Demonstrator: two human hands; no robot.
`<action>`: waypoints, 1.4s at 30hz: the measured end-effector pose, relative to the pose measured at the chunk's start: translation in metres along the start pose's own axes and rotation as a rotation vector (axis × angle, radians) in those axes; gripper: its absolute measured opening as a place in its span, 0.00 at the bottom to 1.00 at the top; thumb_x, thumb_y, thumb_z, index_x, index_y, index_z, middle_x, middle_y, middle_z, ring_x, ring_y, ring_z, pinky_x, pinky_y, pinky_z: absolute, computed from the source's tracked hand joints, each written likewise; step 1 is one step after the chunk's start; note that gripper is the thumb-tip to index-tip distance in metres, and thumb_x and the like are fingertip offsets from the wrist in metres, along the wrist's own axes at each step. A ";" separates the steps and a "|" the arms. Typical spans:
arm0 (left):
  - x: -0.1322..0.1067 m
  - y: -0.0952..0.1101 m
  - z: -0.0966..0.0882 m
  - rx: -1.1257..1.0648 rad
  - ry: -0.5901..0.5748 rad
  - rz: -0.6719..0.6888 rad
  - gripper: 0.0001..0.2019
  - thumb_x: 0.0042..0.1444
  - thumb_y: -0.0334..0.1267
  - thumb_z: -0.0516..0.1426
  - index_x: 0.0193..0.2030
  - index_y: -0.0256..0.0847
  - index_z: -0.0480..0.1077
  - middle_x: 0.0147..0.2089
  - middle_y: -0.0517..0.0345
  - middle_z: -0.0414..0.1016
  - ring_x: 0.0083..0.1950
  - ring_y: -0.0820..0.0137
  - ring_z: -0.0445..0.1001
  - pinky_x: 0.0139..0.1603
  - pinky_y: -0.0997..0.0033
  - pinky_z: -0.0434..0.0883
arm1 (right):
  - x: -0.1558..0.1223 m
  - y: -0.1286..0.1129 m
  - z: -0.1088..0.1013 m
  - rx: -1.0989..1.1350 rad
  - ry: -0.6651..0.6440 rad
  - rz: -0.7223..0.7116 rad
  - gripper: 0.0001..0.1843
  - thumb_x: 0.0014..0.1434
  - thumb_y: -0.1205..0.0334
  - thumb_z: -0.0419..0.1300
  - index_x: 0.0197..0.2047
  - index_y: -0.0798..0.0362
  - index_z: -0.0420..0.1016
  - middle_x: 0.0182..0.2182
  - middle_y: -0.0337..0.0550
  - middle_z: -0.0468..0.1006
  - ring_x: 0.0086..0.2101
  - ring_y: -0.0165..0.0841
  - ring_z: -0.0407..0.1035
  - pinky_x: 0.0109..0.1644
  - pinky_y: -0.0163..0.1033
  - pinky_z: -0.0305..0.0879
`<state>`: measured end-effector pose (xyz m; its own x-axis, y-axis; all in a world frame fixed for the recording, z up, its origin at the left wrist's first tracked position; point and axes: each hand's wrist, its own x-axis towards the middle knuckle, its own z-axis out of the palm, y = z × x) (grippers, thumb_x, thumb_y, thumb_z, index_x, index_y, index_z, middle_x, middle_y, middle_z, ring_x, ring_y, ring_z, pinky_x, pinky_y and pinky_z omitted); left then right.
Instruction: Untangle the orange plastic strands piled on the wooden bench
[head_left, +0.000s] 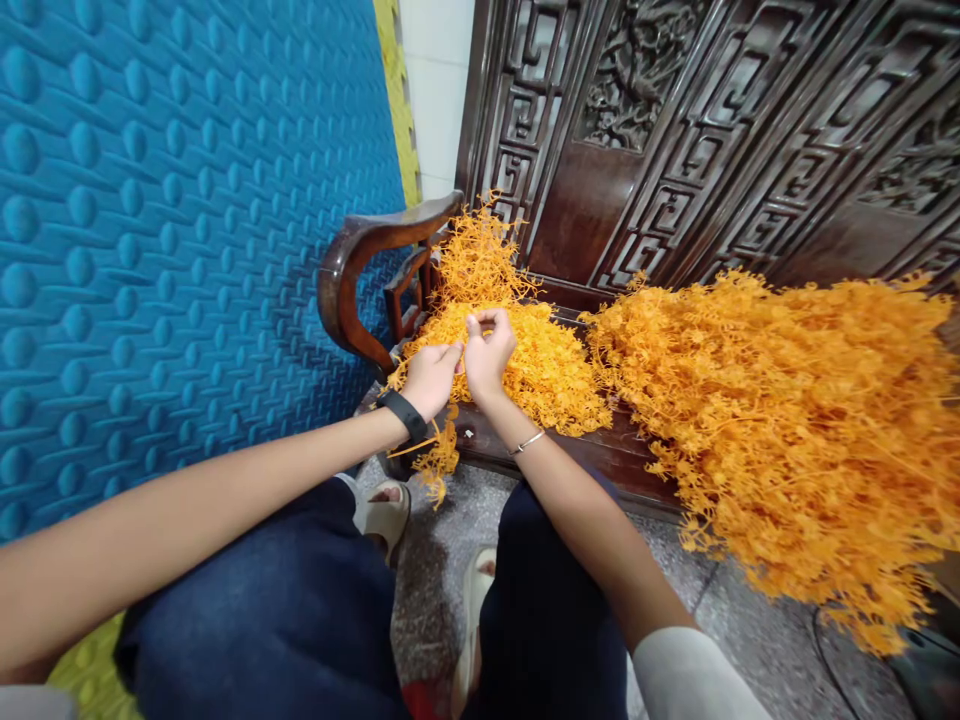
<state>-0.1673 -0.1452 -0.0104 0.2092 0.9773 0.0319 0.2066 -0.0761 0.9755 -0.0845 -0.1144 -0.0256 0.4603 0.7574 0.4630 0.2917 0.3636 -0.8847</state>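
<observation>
My left hand (pixel 431 380), with a black band on its wrist, is closed in a pinch. An orange artificial flower sprig (pixel 439 458) hangs beneath it and appears to be in its grip, though the held part is hidden. Right beside it, my right hand (pixel 487 352) has thumb and fingers pressed together; what lies between them is too small to make out. The fingertips of both hands nearly meet above a heap of orange artificial sprigs (pixel 551 375) on the dark wooden bench (pixel 637 455).
A larger mass of orange sprigs (pixel 810 420) spills over the bench front at right. The curved armrest (pixel 341 270) stands at left, the carved backrest (pixel 585 210) behind. Blue foam matting (pixel 187 250) covers the left side. A black cable (pixel 825 650) lies on the floor.
</observation>
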 end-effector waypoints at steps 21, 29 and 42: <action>-0.022 0.017 -0.010 -0.221 -0.142 -0.071 0.19 0.60 0.42 0.50 0.23 0.35 0.71 0.15 0.60 0.65 0.20 0.76 0.64 0.27 0.74 0.62 | 0.093 0.086 -0.057 0.218 -0.067 -0.004 0.17 0.37 0.67 0.68 0.28 0.46 0.65 0.27 0.36 0.71 0.33 0.34 0.67 0.37 0.39 0.62; -0.016 0.007 -0.021 -0.312 -0.164 -0.276 0.20 0.59 0.50 0.49 0.29 0.35 0.70 0.22 0.53 0.74 0.19 0.71 0.69 0.25 0.70 0.66 | 0.037 -0.005 -0.054 0.205 -0.540 -0.208 0.06 0.54 0.58 0.59 0.35 0.51 0.70 0.32 0.39 0.74 0.35 0.32 0.68 0.43 0.40 0.63; -0.026 0.010 -0.029 -0.282 -0.069 -0.301 0.12 0.60 0.41 0.47 0.29 0.38 0.65 0.19 0.62 0.67 0.18 0.74 0.68 0.19 0.76 0.66 | -0.016 -0.021 -0.051 -0.161 -0.862 -0.470 0.03 0.58 0.63 0.57 0.33 0.52 0.66 0.30 0.41 0.69 0.35 0.34 0.64 0.42 0.41 0.60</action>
<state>-0.1981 -0.1657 0.0051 0.2447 0.9315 -0.2693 0.0003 0.2776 0.9607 -0.0551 -0.1620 -0.0118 -0.4791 0.7138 0.5108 0.4280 0.6980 -0.5741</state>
